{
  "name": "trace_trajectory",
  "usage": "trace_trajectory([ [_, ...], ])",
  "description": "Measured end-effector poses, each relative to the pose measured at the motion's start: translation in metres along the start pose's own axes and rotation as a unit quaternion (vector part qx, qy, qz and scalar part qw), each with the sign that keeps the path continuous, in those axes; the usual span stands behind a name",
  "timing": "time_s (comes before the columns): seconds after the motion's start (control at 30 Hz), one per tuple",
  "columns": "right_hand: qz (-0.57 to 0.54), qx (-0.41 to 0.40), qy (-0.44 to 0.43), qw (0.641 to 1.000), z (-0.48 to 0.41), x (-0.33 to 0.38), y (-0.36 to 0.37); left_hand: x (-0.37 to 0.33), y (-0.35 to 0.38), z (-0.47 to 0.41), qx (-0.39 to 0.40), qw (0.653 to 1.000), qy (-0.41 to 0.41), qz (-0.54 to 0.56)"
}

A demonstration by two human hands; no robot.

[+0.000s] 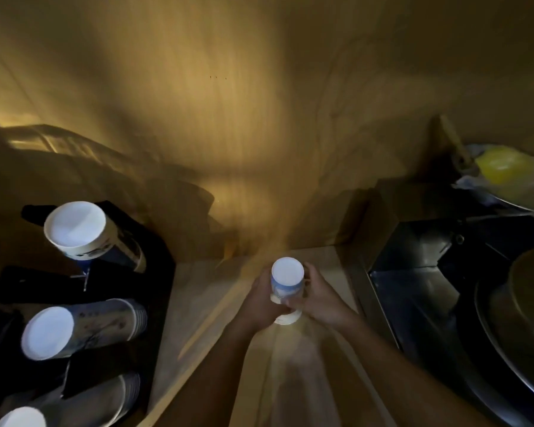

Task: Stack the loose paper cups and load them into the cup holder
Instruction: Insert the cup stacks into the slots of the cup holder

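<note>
At the left edge of the view stands the black cup holder (154, 257), with three stacks of paper cups already lying in its slots, their white bottoms turned to the camera. On the pale counter (198, 303) in the middle, the left hand (261, 300) and the right hand (321, 298) hold a short stack of paper cups (286, 288), upside down, the fingers of both closed around its sides. I think these cups are very light, thin and easy to crush, so the grip should be gentle, low on the wall near the stiffer rolled rim.
</note>
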State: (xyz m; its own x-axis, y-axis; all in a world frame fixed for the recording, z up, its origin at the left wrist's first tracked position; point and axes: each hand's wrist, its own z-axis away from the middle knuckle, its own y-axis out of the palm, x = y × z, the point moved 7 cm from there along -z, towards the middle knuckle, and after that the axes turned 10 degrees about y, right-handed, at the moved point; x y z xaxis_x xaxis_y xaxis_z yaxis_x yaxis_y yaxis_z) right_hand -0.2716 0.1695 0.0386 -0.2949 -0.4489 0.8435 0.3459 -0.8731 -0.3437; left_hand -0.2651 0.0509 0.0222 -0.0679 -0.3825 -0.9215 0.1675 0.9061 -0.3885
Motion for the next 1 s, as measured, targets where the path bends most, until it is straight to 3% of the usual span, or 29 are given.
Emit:
trace_trajectory([
  [0.2,0.031,-0.027,0.029,0.999,-0.006,-0.013,0.005,0.023,0.011,0.005,0.009,0.997,-0.053,0.046],
  [0.37,0.020,-0.070,0.012,0.997,0.001,-0.009,0.002,0.016,0.004,0.012,-0.034,0.997,-0.047,0.047],
  [0.7,0.019,-0.020,-0.130,0.991,0.020,0.067,0.013,-0.047,-0.069,0.042,-0.114,0.993,0.027,0.007],
  [1.0,0.037,0.041,-0.283,0.957,0.079,0.183,0.061,-0.132,-0.167,0.127,-0.224,0.968,0.099,-0.054],
])
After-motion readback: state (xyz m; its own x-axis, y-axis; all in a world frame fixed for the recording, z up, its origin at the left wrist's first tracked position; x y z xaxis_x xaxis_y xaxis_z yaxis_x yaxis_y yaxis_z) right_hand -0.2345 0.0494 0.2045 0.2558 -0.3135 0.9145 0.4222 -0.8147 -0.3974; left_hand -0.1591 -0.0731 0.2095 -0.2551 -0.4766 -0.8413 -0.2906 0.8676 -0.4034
